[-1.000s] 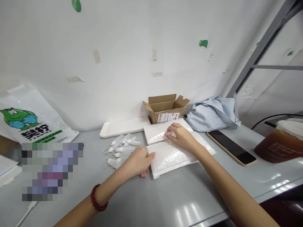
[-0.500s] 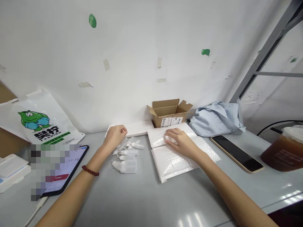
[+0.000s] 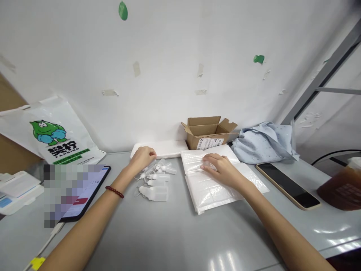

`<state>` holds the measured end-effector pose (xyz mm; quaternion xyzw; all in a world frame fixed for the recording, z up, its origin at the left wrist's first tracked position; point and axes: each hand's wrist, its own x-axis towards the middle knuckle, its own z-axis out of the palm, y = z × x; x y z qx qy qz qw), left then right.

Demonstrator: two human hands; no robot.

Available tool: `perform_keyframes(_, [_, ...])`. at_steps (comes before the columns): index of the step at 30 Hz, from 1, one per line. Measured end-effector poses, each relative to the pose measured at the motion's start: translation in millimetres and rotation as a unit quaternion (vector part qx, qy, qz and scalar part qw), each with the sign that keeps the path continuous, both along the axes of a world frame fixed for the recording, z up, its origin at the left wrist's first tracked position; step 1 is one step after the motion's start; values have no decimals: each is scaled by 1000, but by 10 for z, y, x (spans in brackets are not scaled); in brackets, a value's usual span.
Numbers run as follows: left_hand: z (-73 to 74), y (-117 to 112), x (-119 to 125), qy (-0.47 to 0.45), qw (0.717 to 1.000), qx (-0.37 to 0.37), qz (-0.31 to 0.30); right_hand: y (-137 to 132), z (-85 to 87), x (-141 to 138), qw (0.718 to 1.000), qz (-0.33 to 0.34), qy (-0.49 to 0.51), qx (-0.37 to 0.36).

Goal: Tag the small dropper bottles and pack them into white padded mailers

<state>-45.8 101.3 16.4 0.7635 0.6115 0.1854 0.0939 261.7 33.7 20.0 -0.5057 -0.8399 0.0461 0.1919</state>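
Observation:
My left hand (image 3: pixel 143 159) hovers at the far end of a group of small translucent squeeze bottles (image 3: pixel 153 193), its thumb and fingers pinched together. Whatever the fingertips hold, if anything, I cannot make out. Several bottles lie on their sides, with loop-tethered caps at their left ends. Behind that hand lies a flat white stack (image 3: pixel 169 149) against the wall. My right hand (image 3: pixel 222 171) rests over white plastic-wrapped packs (image 3: pixel 217 194), fingers curved, thumb apart from them. Something translucent shows beneath its fingers, perhaps only the glossy wrap.
An open cardboard box (image 3: pixel 210 142) stands by the wall, beside a light blue cloth bundle (image 3: pixel 262 143). To the right are a phone (image 3: pixel 287 186) and a cup of brown drink (image 3: pixel 340 188). At left are a tablet (image 3: pixel 84 197), a cable and a printed white bag (image 3: pixel 53 131).
The camera view has turned slightly, so everything sits a little further right in the picture. Both hands keep nearly the same places over the table.

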Motion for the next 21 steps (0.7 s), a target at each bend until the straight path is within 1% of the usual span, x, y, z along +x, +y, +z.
perform_keyframes(4, [9, -16, 27, 4, 1000, 13, 12, 4, -11, -5, 1000, 0, -5, 5])
perform_keyframes(9, [39, -50, 49, 5, 998, 34, 46, 7, -25, -7, 1000, 1, -12, 15])
perform_keyframes(13, [71, -56, 49, 0, 994, 84, 63, 4, -30, -12, 1000, 1, -11, 18])
perform_keyframes(15, [106, -57, 46, -21, 993, 91, 64, 4, -29, -8, 1000, 2, -11, 17])
perform_keyframes(18, [182, -93, 21, -75, 993, 66, 56, 8, -27, 7, 1000, 3, -14, 12])
perform_keyframes(20, [228, -173, -9, -95, 992, 70, 47, 8, -28, 2, 1000, 5, -21, 17])
perform_keyframes(21, [242, -236, -23, -100, 991, 81, 46, 3, -31, -11, 999, 6, -24, 32])
